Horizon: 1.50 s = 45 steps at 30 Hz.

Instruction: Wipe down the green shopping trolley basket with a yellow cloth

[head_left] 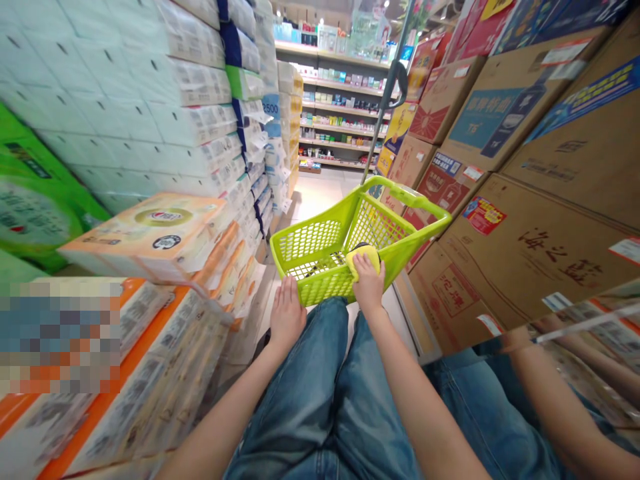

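A lime green shopping basket on wheels stands on the aisle floor in front of my knees, its long handle rising up behind it. My right hand reaches over the near rim, fingers closed on a yellow rounded item inside the basket. My left hand rests against the basket's near left corner, fingers together and pointing forward, holding nothing that I can see. My legs in blue jeans fill the lower middle.
Stacked tissue packs form a wall on the left, with orange-wrapped packs lower down. Brown cardboard cartons are piled on the right. A mirrored surface at lower right reflects an arm. Shelves close the narrow aisle's far end.
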Each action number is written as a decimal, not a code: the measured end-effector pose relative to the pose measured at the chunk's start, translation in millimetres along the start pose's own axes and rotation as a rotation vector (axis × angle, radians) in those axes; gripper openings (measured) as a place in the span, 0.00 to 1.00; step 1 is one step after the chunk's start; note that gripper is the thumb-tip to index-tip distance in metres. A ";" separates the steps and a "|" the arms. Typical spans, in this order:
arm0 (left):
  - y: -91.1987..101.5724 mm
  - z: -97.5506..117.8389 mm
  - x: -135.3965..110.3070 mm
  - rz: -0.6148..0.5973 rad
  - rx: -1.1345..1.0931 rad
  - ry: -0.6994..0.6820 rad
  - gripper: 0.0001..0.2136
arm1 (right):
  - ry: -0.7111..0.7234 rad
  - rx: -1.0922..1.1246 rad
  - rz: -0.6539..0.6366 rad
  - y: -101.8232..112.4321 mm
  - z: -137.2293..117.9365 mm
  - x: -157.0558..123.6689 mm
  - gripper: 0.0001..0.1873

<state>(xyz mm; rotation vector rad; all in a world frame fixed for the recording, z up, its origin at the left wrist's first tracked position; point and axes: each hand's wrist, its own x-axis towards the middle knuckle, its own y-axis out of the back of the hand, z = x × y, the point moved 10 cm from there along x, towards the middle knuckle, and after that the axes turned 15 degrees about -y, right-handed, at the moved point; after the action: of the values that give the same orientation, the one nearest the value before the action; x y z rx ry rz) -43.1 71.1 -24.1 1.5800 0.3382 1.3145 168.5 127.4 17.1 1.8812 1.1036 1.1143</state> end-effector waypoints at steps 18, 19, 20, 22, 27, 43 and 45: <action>-0.6 -0.6 -1.3 0.013 0.006 -0.027 0.34 | 0.010 0.063 0.011 4.4 7.0 3.9 0.41; -0.8 -0.4 -1.2 0.023 0.005 -0.022 0.35 | -0.038 0.070 0.032 3.9 6.2 2.9 0.41; -1.3 -0.6 -1.1 0.031 0.004 -0.015 0.35 | -0.067 0.083 0.040 0.2 -0.9 -2.5 0.40; -2.0 -2.1 -1.4 0.042 0.005 0.000 0.35 | -0.055 0.114 0.014 -14.3 -30.2 -23.0 0.40; -2.8 -4.7 -2.3 0.016 0.017 -0.015 0.34 | 0.289 0.176 -0.172 -43.7 -104.5 -77.0 0.38; -5.0 -4.3 -1.9 0.032 0.012 -0.003 0.35 | 0.025 0.171 -0.048 -37.0 -67.6 -48.1 0.39; -5.7 -5.7 -2.5 0.014 0.024 -0.012 0.35 | 0.157 0.202 -0.116 -47.6 -99.5 -70.7 0.38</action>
<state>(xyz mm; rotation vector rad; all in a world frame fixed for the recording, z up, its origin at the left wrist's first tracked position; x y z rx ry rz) -46.8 74.7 -30.7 1.6127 0.3373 1.3150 43.7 95.8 -6.7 1.8779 1.4426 1.1356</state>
